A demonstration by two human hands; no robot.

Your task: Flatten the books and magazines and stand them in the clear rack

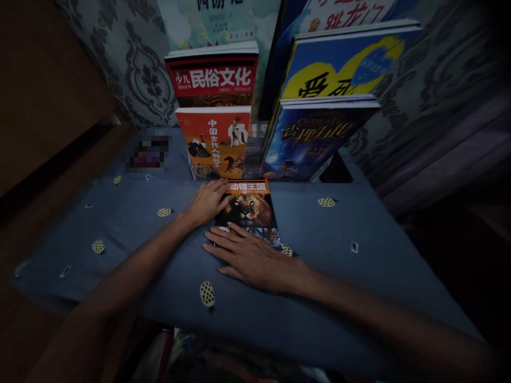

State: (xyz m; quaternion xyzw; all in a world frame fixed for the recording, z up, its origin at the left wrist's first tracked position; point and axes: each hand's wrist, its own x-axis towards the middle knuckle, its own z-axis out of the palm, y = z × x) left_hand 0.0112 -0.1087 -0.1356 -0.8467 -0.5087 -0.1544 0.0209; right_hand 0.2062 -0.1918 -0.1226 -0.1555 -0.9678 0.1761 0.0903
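Observation:
A book with a lion on its cover (pixel 249 208) lies flat on the cloth-covered table (pixel 319 229), its orange title band toward the books at the back. My left hand (pixel 205 202) rests on its left edge, near the upper corner, with fingers stretched out. Across its lower edge my right hand (pixel 255 258) lies flat, fingers extended and slightly spread, hiding part of the bottom picture strip. Just beyond the lion book stand an orange-red book (pixel 217 141) and a dark blue book (pixel 307 138), both upright.
A red-banded book (pixel 215 77) stands behind the orange-red one, and a blue and yellow book (pixel 343 61) behind the dark blue one. Taller books rise at the back. A blurred-out flat item (pixel 149 151) lies at the table's left. Patterned curtain (pixel 147 74) hangs behind.

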